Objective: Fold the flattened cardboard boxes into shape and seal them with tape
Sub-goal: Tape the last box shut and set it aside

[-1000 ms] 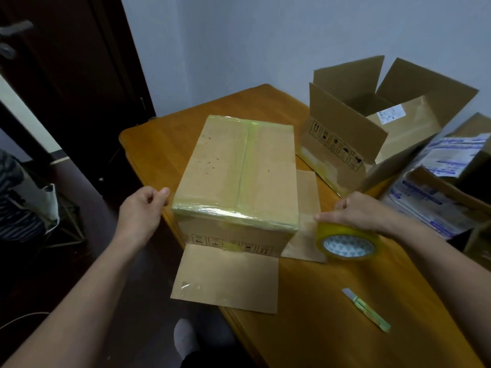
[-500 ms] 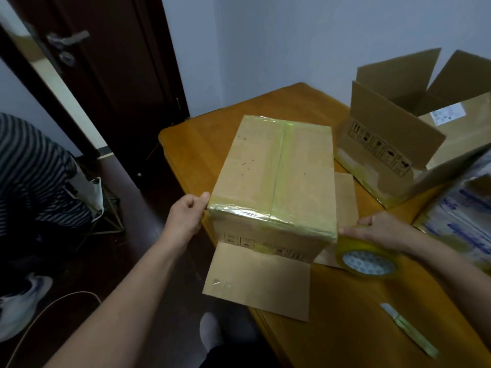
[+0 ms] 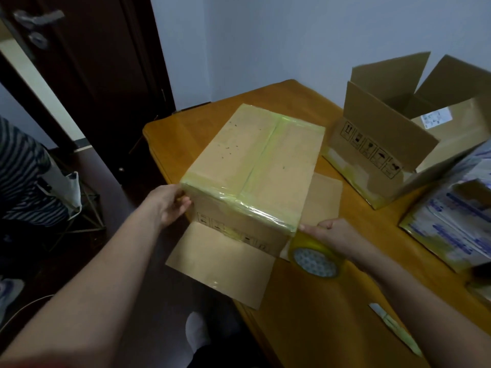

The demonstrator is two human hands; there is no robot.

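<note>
A cardboard box (image 3: 252, 166) stands upside down on the wooden table (image 3: 313, 314), its top face sealed with yellowish tape along the centre seam and edges. Its lower flaps lie spread flat, one (image 3: 223, 264) hanging over the table's near edge. My left hand (image 3: 170, 205) grips the box's near left corner. My right hand (image 3: 334, 235) holds a yellow tape roll (image 3: 316, 258) against the near right corner of the box.
An open cardboard box (image 3: 393, 144) with raised flaps stands at the back right. Printed packages (image 3: 457, 221) lie at the right edge. A small cutter (image 3: 396, 325) lies on the table near my right forearm. A dark door (image 3: 87, 65) and a seated person's striped sleeve (image 3: 18, 176) are at left.
My left hand moved in from beside the box and took hold of its near left corner. My right hand with the tape roll shifted closer to the near right corner.
</note>
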